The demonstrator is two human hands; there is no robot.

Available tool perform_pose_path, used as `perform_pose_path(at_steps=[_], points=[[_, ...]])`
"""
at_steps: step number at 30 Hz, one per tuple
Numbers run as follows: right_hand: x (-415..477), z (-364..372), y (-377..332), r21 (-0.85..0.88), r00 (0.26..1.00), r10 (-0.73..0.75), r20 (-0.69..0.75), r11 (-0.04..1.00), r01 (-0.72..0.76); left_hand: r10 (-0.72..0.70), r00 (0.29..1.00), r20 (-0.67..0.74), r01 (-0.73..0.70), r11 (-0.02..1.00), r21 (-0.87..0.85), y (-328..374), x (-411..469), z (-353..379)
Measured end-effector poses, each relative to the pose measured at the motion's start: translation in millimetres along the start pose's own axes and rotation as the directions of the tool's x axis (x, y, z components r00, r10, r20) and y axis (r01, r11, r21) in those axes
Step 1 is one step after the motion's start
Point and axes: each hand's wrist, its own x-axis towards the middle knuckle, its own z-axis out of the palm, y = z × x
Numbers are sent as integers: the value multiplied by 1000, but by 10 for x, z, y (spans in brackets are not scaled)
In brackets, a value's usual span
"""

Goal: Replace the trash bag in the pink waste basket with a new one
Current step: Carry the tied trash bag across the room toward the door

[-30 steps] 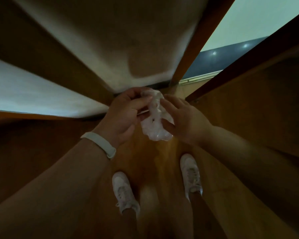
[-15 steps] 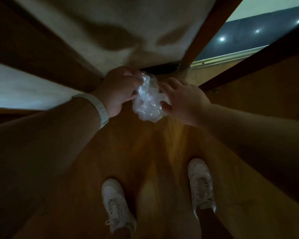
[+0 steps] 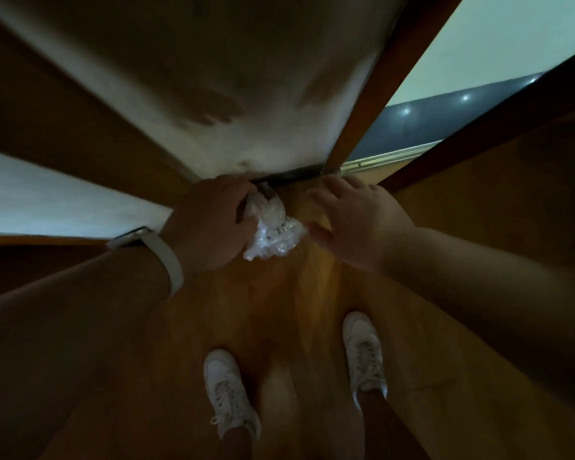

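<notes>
Released by the right hand (image 3: 352, 224), which is now spread open just beside it, the crumpled trash bag (image 3: 271, 229) is clenched in the left hand (image 3: 213, 224) alone, above the wooden floor (image 3: 296, 310). Its mouth is best found and shaken open first. No waste basket is seen.

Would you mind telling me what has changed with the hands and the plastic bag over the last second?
The right hand has let go of the crumpled plastic bag and opened, fingers spread, just beside it. The left hand now holds the bag alone. The bag is still bunched up, and the person still stands on the wooden floor in white shoes.
</notes>
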Motion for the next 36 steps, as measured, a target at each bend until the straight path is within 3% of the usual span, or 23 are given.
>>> perform_pose_path(at_steps=[5, 17, 20, 24, 27, 29, 36], points=[[-428, -922, -275, 0, 998, 22, -62, 1000, -22, 42, 998, -46, -32, 977, 210, 470, -522, -862], [-1697, -3189, -1300, 27, 956, 98, -278, 995, -95, 168, 936, -311, -73, 953, 295, 1708, -2064, -2549], [-2090, -3645, -1580, 21, 935, 166, -313, 986, -168, 224, 911, -345, -134, 955, 264, 1920, -2456, -2904], [-2640, -4086, -1874, 42, 896, 286, -339, 956, -290, 350, 874, -337, -224, 906, 360, 2200, -2911, -3311], [-3067, -4284, -1991, 81, 841, 382, -383, 921, -381, 347, 882, -318, -256, 921, 294, 2420, -3102, -3487], [-3369, -4405, -2031, 127, 795, 442, -415, 894, -431, 450, 837, -311, -325, 867, 378, 2579, -3158, -3520], [-4575, -4589, -1889, 177, 633, 664, -398, 733, -657, 682, 677, -274, -551, 718, 426, 3556, -3375, -3423]])
